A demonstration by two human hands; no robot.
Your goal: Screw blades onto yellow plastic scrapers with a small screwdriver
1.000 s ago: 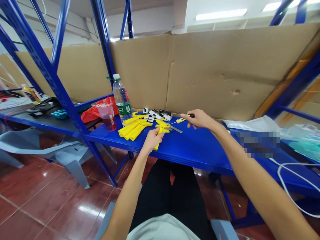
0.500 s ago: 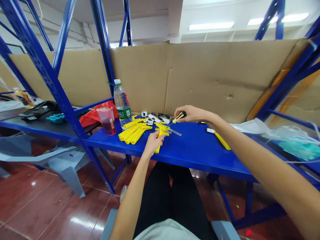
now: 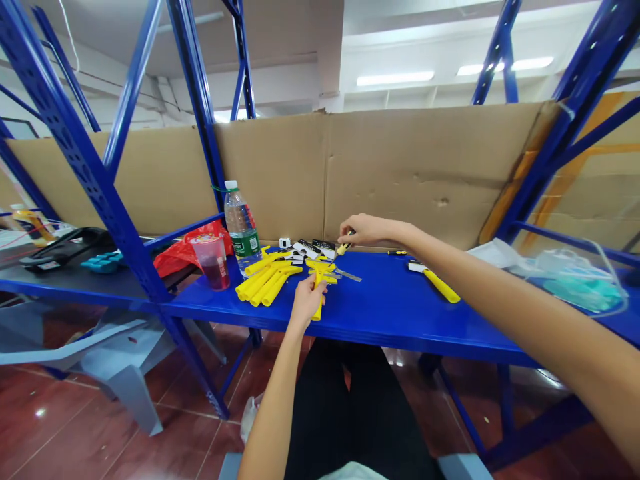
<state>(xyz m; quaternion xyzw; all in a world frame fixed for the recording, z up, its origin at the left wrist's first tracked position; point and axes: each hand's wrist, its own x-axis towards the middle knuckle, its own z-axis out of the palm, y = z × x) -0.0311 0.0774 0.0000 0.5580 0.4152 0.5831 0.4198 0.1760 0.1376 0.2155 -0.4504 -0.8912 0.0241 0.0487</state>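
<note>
My left hand (image 3: 306,300) is closed around the handle of a yellow scraper (image 3: 318,311), held low over the front part of the blue table. In my right hand (image 3: 365,229) is a screwdriver (image 3: 343,249) with a pale yellow and black handle, slanting down to the scraper's head. Whether its tip sits in a screw is too small to tell. A thin metal blade (image 3: 350,275) sticks out to the right beside the scraper head. Just left of my left hand lies a pile of several yellow handles (image 3: 263,283).
Black-and-white small pieces (image 3: 309,249) lie behind the pile. A water bottle (image 3: 244,230) and a cup of red drink (image 3: 213,263) stand left. Rightward are another yellow scraper (image 3: 442,286), a second screwdriver (image 3: 397,253) and plastic bags (image 3: 550,267). A cardboard wall (image 3: 400,173) closes the back.
The view has tilted up slightly. My right hand sits a little higher over the scraper, and its screwdriver is more upright. My left hand keeps its hold.
</note>
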